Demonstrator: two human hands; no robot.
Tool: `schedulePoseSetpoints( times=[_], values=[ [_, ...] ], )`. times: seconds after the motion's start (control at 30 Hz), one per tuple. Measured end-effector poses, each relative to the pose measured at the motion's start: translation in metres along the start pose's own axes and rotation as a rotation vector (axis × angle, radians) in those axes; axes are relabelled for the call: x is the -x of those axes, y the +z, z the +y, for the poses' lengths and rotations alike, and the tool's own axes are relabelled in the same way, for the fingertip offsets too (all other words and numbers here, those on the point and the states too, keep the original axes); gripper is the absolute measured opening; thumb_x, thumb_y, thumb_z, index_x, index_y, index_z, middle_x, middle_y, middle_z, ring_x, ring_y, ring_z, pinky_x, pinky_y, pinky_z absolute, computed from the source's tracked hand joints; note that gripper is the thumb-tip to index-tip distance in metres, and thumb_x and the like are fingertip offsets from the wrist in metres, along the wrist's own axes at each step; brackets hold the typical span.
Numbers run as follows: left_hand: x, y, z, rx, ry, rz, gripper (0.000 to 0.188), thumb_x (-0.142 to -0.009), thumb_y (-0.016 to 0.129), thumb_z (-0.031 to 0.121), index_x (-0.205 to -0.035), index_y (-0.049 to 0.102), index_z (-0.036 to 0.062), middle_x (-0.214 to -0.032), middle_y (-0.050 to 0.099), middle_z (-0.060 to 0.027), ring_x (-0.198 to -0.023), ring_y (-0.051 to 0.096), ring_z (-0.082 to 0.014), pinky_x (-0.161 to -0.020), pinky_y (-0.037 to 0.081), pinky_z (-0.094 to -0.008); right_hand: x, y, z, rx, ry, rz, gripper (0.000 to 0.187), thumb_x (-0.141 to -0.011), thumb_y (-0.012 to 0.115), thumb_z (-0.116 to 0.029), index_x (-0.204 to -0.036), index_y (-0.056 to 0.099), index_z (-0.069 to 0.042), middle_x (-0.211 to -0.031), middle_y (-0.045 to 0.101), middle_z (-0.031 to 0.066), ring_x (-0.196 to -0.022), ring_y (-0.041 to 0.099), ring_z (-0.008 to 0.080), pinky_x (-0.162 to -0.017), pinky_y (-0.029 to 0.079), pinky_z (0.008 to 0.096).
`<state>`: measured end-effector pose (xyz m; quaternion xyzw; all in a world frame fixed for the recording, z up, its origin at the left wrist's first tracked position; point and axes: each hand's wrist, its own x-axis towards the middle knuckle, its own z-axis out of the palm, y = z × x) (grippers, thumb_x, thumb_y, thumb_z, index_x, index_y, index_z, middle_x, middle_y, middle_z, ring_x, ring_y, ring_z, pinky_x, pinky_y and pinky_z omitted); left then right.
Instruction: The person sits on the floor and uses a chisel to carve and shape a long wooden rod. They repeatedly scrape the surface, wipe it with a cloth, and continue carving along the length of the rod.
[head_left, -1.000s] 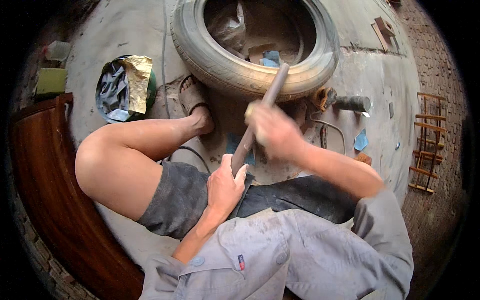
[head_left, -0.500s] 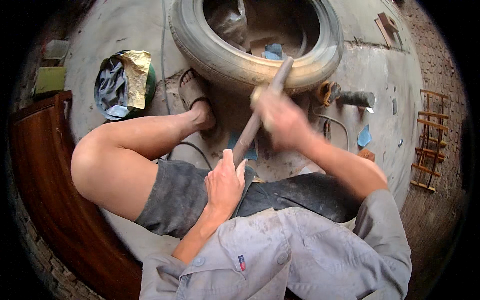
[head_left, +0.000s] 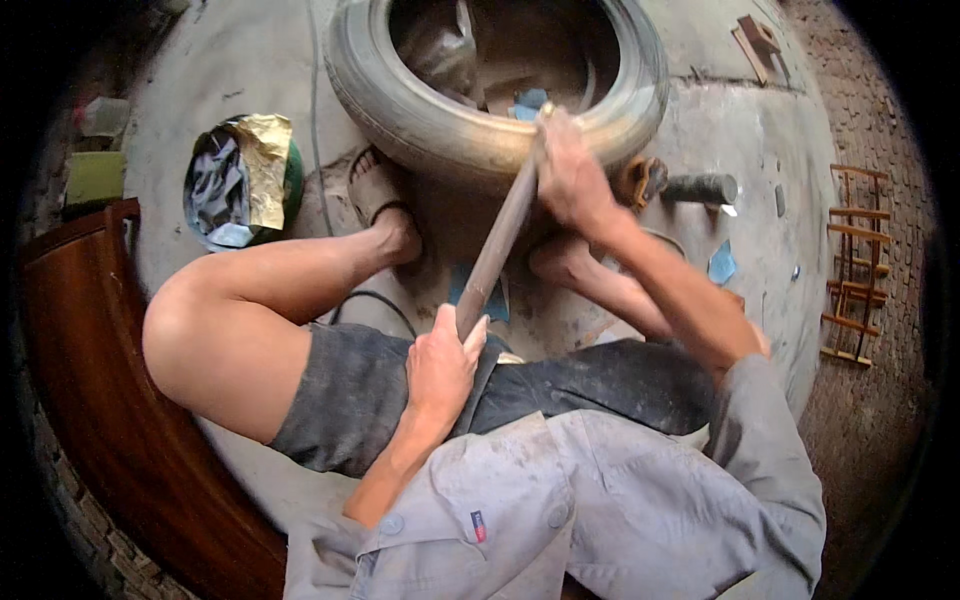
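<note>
A long grey-brown wooden rod (head_left: pixel 497 245) slopes from my lap up to the tyre (head_left: pixel 350 75), its far end by the tyre's near rim. My left hand (head_left: pixel 440 370) is closed round the rod's near end, above the dark shorts. Up at the far end, my right hand (head_left: pixel 572 180) wraps over the rod, somewhat smeared by motion. A yellowish bit shows at its fingertips, too blurred to name. Inside the tyre lie a clear plastic bag (head_left: pixel 445 60) and a blue scrap (head_left: pixel 530 103). Another blue scrap (head_left: pixel 495 305) lies under the rod.
To the left stands a green tub (head_left: pixel 293 185) with black plastic and gold paper in it. A dark wooden panel (head_left: pixel 110 380) lies at the far left. Right of the tyre are a power tool (head_left: pixel 645 182) with a dark cylinder and a blue scrap (head_left: pixel 722 262). Wooden frames (head_left: pixel 857 265) rest on bricks.
My right hand has slid up the rod to its far end. My left hand keeps its hold on the near end, and the view has shifted slightly.
</note>
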<state>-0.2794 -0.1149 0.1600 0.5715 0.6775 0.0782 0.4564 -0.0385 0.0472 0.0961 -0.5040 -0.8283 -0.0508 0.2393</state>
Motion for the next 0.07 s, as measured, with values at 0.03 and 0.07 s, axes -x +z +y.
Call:
schedulePoseSetpoints(
  times=[0.03, 0.07],
  values=[
    [-0.0008, 0.001, -0.0016, 0.023, -0.009, -0.012, 0.038, -0.093, 0.07, 0.034, -0.095, 0.053, 0.0004, -0.082, 0.064, -0.0311, -0.085, 0.061, -0.0528, -0.068, 0.048, -0.056, 0.0088, -0.0034, -0.0174, 0.151, -0.06, -0.062, 0.043, -0.087, 0.054, -0.005, -0.126, 0.052, 0.014, -0.124, 0.057, 0.0376, -0.114, 0.06, 0.0474, -0.1, 0.051, 0.0445],
    [-0.0011, 0.0028, -0.0046, 0.043, -0.02, -0.026, 0.039, -0.093, 0.071, 0.035, -0.096, 0.054, 0.0002, -0.083, 0.064, -0.0315, -0.086, 0.061, -0.053, -0.068, 0.048, -0.056, 0.0005, -0.0022, -0.0162, 0.15, -0.068, -0.049, 0.043, -0.087, 0.054, -0.005, -0.126, 0.052, 0.014, -0.124, 0.057, 0.0376, -0.114, 0.06, 0.0474, -0.1, 0.051, 0.0445]
  ],
)
